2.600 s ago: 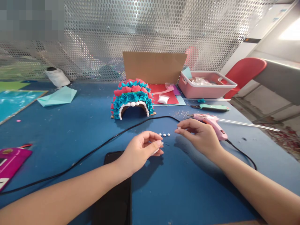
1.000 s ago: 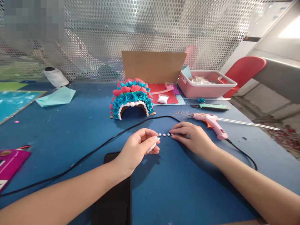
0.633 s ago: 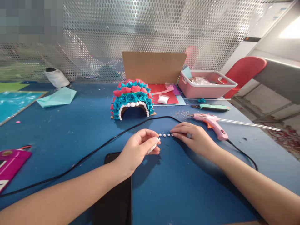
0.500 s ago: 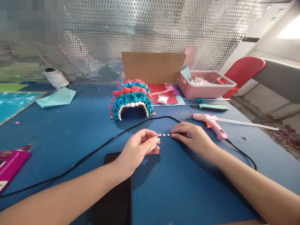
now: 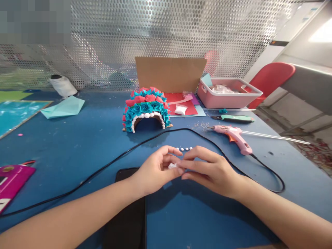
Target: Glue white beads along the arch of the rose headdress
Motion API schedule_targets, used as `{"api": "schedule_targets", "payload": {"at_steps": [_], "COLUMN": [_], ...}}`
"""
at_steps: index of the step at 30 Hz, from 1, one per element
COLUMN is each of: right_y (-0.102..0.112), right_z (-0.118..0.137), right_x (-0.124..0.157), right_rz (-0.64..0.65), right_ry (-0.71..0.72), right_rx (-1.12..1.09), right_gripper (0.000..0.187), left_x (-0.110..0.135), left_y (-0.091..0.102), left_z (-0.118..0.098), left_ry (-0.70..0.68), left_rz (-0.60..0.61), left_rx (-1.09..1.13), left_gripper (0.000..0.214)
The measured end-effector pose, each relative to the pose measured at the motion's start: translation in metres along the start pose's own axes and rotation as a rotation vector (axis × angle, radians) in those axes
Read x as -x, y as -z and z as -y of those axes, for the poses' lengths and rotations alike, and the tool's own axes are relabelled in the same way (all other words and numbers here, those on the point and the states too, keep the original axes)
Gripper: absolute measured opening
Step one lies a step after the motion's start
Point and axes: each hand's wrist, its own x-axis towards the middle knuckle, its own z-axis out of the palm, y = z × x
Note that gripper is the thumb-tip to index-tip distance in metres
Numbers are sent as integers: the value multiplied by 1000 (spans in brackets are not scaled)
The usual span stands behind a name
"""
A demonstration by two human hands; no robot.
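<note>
My left hand (image 5: pixel 159 169) is closed, cupped around several small white beads (image 5: pixel 172 166). Against its thumb and fingertips, my right hand (image 5: pixel 214 171) brings its own fingertips together; whatever they pinch is hidden. Just beyond both hands, a short row of white beads (image 5: pixel 186 149) lies on the blue table (image 5: pixel 181 218). Farther back stands an arch (image 5: pixel 146 108) covered in teal and red paper flowers, its front opening edged with white beads. Under my left wrist lies a black phone (image 5: pixel 127 221).
A black cord (image 5: pixel 124 153) loops around my hands to a pink glue gun (image 5: pixel 233 135). Behind that lie a green utility knife (image 5: pixel 234 118) and a pink basket (image 5: pixel 228 98). A cardboard panel (image 5: pixel 169 74) stands at the back. A magenta packet (image 5: pixel 14 183) is at left.
My right hand has left the bead row and come toward me to meet my left hand's fingertips. The row shows one more bead at its right end.
</note>
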Motion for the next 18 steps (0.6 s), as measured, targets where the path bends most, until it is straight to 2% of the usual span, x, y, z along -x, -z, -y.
{"api": "schedule_targets", "payload": {"at_steps": [2, 6, 12, 18], "right_y": [-1, -1, 0, 0], "right_z": [0, 0, 0, -1], "right_x": [-1, -1, 1, 4], "right_rz": [-3, 1, -14, -28], "right_ry": [7, -26, 9, 12], "right_rx": [20, 13, 50, 44], "right_gripper": [24, 30, 19, 16], "left_x": [0, -1, -1, 0], "left_y": [0, 1, 2, 1], "left_z": [0, 0, 2, 1], "left_ry": [2, 6, 9, 17], "left_rz": [20, 42, 5, -48], "left_rx": [7, 30, -54, -20], "left_gripper": [34, 34, 42, 47]}}
